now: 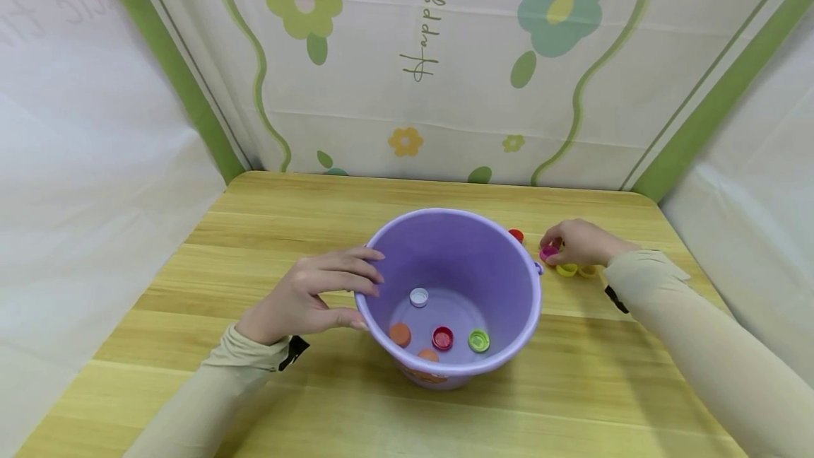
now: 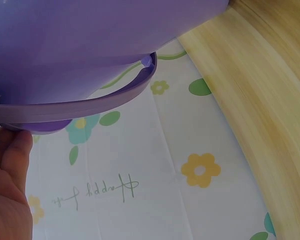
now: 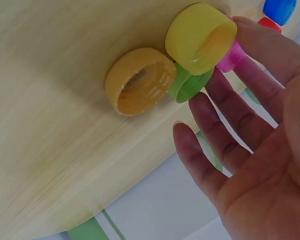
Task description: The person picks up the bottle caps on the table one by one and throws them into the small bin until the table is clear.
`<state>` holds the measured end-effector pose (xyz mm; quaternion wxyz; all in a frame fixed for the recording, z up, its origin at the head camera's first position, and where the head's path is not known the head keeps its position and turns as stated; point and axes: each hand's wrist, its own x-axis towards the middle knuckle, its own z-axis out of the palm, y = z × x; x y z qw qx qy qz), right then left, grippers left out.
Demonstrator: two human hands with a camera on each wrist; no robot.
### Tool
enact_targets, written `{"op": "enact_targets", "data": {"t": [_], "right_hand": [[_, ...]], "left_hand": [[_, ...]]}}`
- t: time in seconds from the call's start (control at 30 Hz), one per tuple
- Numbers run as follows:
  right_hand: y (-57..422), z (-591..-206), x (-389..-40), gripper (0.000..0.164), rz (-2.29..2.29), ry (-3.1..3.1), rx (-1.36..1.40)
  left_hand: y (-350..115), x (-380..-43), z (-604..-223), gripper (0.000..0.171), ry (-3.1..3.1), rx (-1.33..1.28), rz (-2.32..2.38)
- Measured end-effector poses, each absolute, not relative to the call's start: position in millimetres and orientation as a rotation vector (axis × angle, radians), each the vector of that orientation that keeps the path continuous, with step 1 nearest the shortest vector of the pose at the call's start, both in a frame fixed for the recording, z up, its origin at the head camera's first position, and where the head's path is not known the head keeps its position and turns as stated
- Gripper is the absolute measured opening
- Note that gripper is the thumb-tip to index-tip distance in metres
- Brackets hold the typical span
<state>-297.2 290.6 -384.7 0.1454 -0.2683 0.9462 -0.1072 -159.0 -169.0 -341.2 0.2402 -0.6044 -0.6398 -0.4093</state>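
Note:
A purple bucket (image 1: 458,246) stands on the table, its mouth facing me. My left hand (image 1: 321,292) grips its left rim, fingers over the edge and thumb outside. Inside lie a white bottle cap (image 1: 419,297), a red cap (image 1: 442,338), a green cap (image 1: 479,341) and two orange caps (image 1: 399,334). Right of the bucket, my right hand (image 1: 581,241) pinches a magenta bottle cap (image 1: 548,253) between thumb and fingers. Close by are a yellow cap (image 3: 200,37), an amber cap (image 3: 140,80) and a green one (image 3: 187,87).
Behind the bucket's right rim lies a red cap (image 1: 516,235). A blue cap (image 3: 280,11) shows in the right wrist view. The bucket's handle (image 2: 90,110) hangs at its side. Flowered cloth (image 1: 369,27) walls in the wooden table (image 1: 305,203).

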Motion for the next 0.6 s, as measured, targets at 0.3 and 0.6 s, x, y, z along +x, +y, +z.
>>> {"op": "enact_targets", "data": {"t": [0.3, 0.6], "right_hand": [[286.1, -381.9, -295.8, 0.018, -0.292, 2.726, -0.776], [283.3, -355.4, -294.4, 0.025, -0.336, 2.781, -0.816]], "left_hand": [[-169.2, -158.9, -341.3, 0.036, -1.745, -1.661, -1.12], [-169.4, -158.5, -341.5, 0.035, -1.754, -1.649, -1.125]]}}
